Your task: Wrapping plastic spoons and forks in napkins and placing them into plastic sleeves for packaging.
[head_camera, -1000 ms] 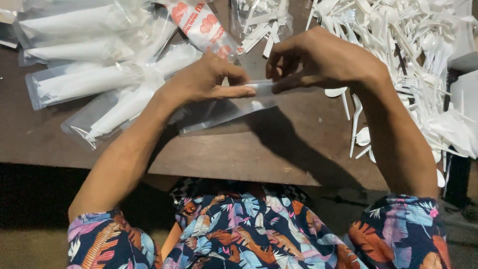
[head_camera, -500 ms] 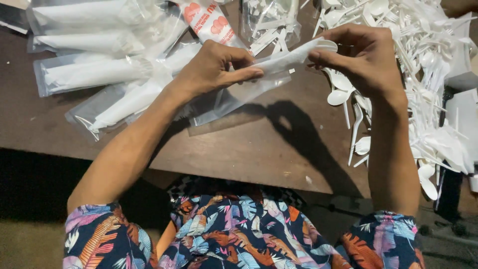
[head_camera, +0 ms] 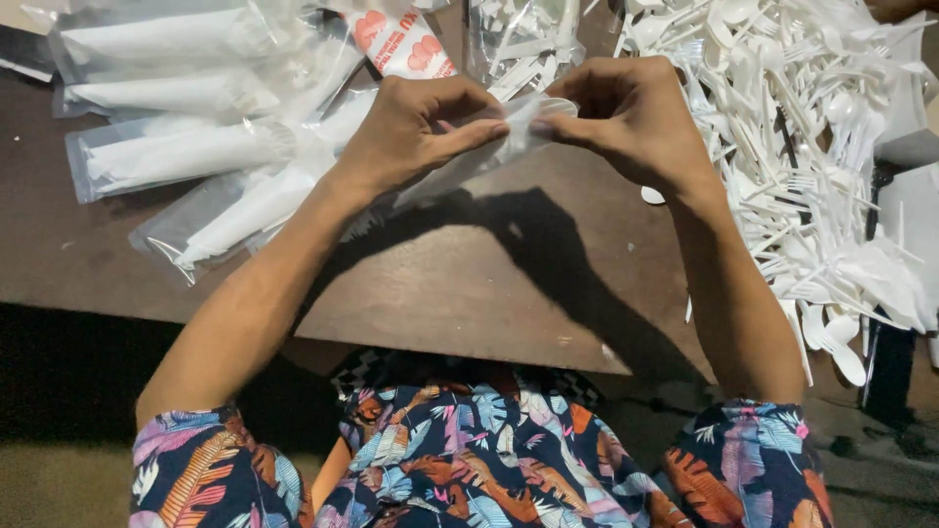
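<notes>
A clear plastic bag [head_camera: 509, 137] with white contents is held above the brown table [head_camera: 460, 293] between both hands. My left hand [head_camera: 416, 132] pinches its near side with thumb and fingers. My right hand [head_camera: 631, 112] pinches the bag's open end, fingertips almost meeting those of the left hand. Whether the contents are cutlery or napkins is hard to tell through the film.
Several filled clear packets [head_camera: 176, 156] lie in a pile at the left. A red-and-white printed packet [head_camera: 401, 44] sits at the top centre. A large heap of loose white plastic spoons and forks [head_camera: 812, 147] covers the right side. The table's front edge runs near my lap.
Both hands have lifted the bag and drawn closer together; the bag, earlier stretched flat and long between them, is now bunched at the fingertips.
</notes>
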